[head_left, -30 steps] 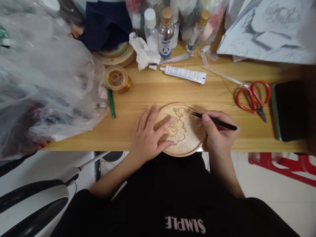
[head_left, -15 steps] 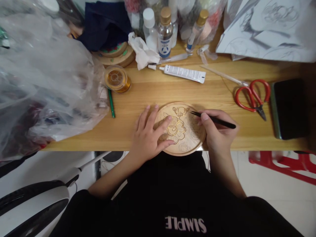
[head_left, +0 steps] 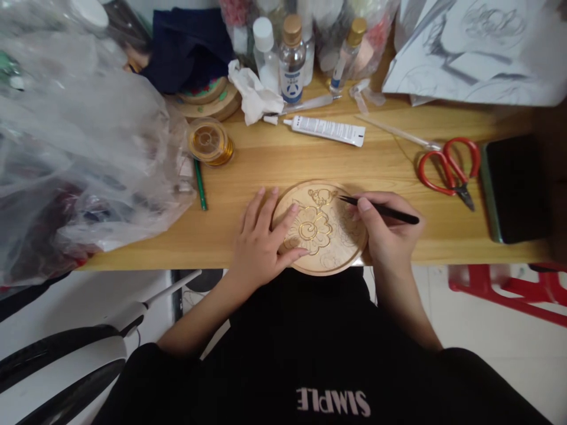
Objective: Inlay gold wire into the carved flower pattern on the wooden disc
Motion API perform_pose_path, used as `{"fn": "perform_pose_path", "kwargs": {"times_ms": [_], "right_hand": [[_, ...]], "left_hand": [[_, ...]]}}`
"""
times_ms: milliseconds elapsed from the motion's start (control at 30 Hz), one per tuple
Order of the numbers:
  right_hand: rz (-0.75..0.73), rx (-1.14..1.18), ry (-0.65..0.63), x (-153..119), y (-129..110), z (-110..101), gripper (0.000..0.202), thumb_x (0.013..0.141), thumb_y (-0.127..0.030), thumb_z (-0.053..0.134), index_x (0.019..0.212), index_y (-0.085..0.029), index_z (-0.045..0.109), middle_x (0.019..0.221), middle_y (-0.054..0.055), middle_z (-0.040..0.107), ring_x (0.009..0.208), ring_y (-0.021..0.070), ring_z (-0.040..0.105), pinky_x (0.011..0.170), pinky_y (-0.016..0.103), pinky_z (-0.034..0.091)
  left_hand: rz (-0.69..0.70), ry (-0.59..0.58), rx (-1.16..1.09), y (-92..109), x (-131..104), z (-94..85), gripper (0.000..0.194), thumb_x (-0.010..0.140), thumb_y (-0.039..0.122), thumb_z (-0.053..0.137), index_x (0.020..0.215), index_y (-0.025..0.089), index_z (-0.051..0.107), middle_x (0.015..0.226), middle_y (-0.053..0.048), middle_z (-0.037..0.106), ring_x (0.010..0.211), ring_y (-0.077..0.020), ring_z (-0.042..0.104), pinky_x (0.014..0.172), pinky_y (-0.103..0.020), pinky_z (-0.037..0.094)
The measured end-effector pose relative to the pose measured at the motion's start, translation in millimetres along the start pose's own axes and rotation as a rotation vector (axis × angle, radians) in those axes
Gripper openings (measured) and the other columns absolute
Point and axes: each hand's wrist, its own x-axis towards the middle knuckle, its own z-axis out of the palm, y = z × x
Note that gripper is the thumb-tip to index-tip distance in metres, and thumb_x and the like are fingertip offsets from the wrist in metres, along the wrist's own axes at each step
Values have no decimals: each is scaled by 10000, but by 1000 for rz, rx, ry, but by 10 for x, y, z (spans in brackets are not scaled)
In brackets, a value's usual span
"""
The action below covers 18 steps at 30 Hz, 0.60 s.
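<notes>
A round wooden plate with a raised rim lies at the table's front edge. Gold wire outlines a flower in its middle and a smaller motif near the top; pencil lines cover parts of the right side. My left hand rests with fingers spread over the plate's left side, forefinger and thumb on the flower's edge. Between the thumb and fingers of my right hand are black tweezers. Their tips point left, close to the small motif; whether they grip any wire is too small to tell.
Behind the plate lie a white glue tube and a spool of gold wire. Red-handled cutters and a phone are on the right. Bottles stand at the back; a plastic bag fills the left.
My left hand has slid slightly left and its fingers have drawn back, uncovering more of the gold flower. The tweezers stay near the small motif. The whole view has shifted a little.
</notes>
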Motion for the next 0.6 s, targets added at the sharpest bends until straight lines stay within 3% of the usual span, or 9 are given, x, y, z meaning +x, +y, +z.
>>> {"fn": "perform_pose_path", "kwargs": {"times_ms": [133,333,600], "right_hand": [[-19,-10,-8,8,-5,1,58,829,-328,738,843,-271,736,813,6,747,709,165,703,672,340,593],[-9,-5,7,6,-10,8,78,821,-361,741,813,-284,729,782,14,735,688,177,692,661,362,581],[-3,-4,20,19,-20,29,142,791,-389,739,770,-251,719,726,8,721,680,177,686,652,350,576]], "left_hand": [[1,-14,-14,-21,-25,6,710,947,664,410,1465,180,443,1552,-213,337,1448,-416,307,1147,-572,314],[12,110,-38,-37,-61,-13,612,956,578,485,1385,143,520,1504,-215,421,1454,-375,319,1163,-524,318],[-37,-25,60,-2,-102,-78,681,925,643,489,1443,201,489,1566,-207,358,1468,-426,281,1141,-588,290]]}}
